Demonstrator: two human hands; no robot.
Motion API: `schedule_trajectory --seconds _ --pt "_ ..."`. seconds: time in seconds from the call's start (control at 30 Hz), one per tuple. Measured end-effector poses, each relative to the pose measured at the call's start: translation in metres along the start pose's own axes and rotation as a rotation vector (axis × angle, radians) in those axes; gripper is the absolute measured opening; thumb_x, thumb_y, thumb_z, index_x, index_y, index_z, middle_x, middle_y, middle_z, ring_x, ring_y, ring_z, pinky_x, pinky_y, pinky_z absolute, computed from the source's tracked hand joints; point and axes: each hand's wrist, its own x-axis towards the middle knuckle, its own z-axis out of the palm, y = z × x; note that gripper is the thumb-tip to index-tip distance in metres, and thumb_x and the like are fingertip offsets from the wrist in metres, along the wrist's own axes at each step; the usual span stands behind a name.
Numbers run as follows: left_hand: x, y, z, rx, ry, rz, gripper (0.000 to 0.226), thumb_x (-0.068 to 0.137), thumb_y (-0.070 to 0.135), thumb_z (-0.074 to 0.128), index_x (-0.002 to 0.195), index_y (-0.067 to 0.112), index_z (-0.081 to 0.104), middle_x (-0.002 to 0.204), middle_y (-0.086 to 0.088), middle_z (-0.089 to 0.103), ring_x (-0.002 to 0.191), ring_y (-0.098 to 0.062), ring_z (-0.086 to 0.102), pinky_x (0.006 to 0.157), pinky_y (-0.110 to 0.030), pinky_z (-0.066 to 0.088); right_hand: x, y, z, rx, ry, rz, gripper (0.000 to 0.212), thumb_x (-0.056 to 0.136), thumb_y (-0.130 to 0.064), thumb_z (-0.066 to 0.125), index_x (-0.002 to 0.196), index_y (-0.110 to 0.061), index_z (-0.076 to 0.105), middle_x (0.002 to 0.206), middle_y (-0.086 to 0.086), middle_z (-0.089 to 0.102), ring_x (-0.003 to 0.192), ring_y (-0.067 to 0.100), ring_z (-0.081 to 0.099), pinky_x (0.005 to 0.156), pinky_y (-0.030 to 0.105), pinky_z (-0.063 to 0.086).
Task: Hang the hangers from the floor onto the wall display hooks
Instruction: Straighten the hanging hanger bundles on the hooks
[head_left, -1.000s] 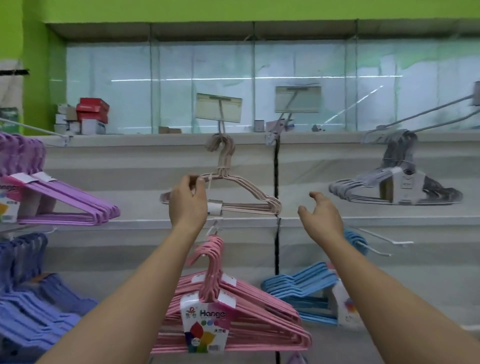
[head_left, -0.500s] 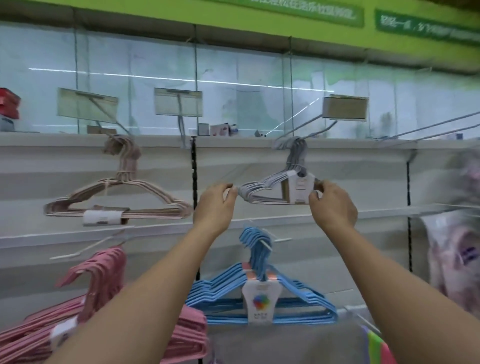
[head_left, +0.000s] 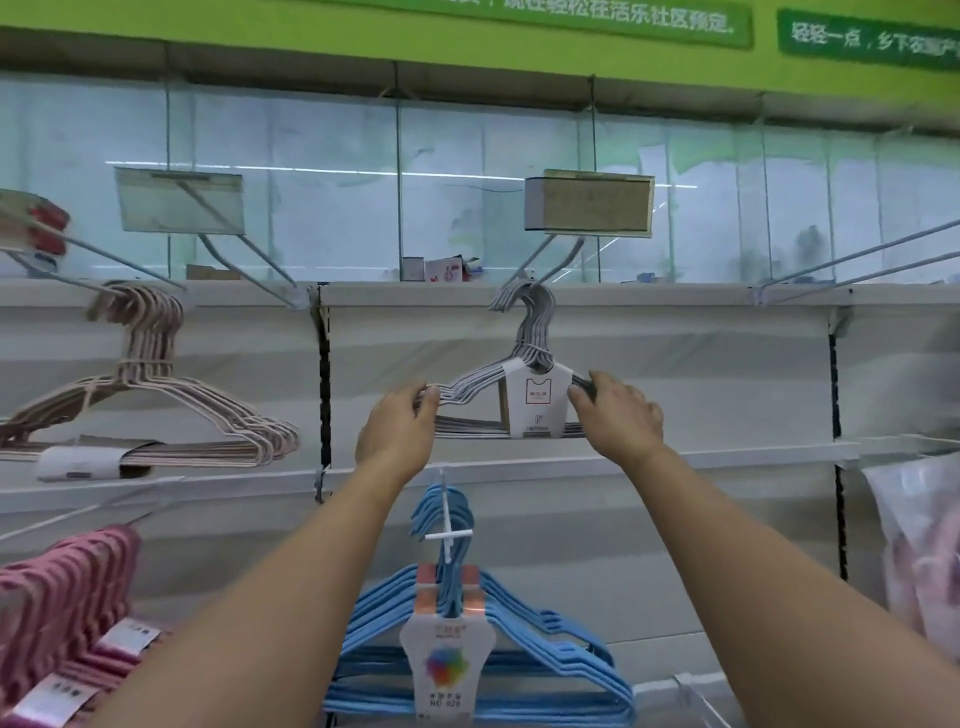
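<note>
A bundle of grey hangers (head_left: 475, 387) with a white card label hangs by its hooks from a wall display hook (head_left: 545, 257) under a price tag. My left hand (head_left: 400, 428) grips the bundle's left shoulder end. My right hand (head_left: 618, 410) grips its right shoulder end. Both arms reach up from the bottom of the view.
A beige hanger bundle (head_left: 150, 405) hangs to the left, a blue bundle (head_left: 467, 634) below the hands, pink hangers (head_left: 62, 608) at lower left. Bare display hooks (head_left: 857, 260) stick out at upper right. A plastic bag (head_left: 919, 545) hangs at the right edge.
My left hand let go of the beige bundle and both hands moved right to grip the grey bundle. Since half a second ago the view has come closer and the bundle faces front.
</note>
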Motion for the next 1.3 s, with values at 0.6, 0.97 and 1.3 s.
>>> schedule_trajectory --seconds 0.6,0.97,1.3 --pt "-0.054 -0.036 -0.013 -0.224 0.064 -0.108 0.04 0.102 0.024 0.036 0.141 0.015 0.041 0.138 -0.008 0.05 0.122 -0.022 0.049 0.095 -0.027 0.036 -0.054 0.023 0.04 -0.045 0.261 0.065 0.057 0.095 -0.031 0.046 0.147 -0.015 0.03 0.155 0.007 0.025 0.142 0.028 0.021 0.116 0.046 0.013" --pt "-0.164 -0.113 -0.077 -0.292 0.187 0.083 0.037 0.092 0.034 0.036 0.097 0.012 0.064 0.084 -0.001 0.065 0.074 -0.023 0.061 0.069 -0.038 0.051 -0.226 0.008 0.126 -0.088 0.072 0.095 0.038 0.09 -0.014 0.053 0.128 -0.009 0.054 0.128 0.014 0.054 0.118 0.034 0.045 0.098 0.042 0.032" --pt "-0.264 -0.192 -0.058 -0.173 0.061 0.151 0.04 0.095 0.031 0.033 0.082 0.007 0.062 0.075 -0.003 0.059 0.068 -0.015 0.05 0.06 -0.033 0.037 -0.316 0.005 0.199 -0.269 -0.488 0.023 0.043 0.098 -0.028 0.042 0.14 -0.018 0.04 0.136 0.006 0.049 0.126 0.024 0.043 0.101 0.035 0.034"
